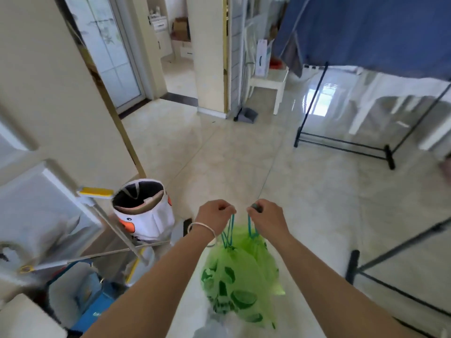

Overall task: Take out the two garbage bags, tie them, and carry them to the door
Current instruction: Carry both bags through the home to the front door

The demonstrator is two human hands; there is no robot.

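Two translucent green garbage bags hang side by side in front of me, above the tiled floor. My left hand [214, 214] is closed on the teal drawstring of the nearer, fuller bag [229, 281]. My right hand [267, 215] grips the teal drawstring of the second green bag [260, 247], which hangs partly behind the first. Both bags are cinched at the top under my fists. A white bracelet sits on my left wrist.
A white bin with a duck face [144, 211] stands open at my left beside mop handles [117, 228] and a blue bucket [97, 311]. A black clothes rack [341, 142] with blue fabric fills the right. A dustpan [246, 114] leans by the pillar ahead; a doorway opens beyond.
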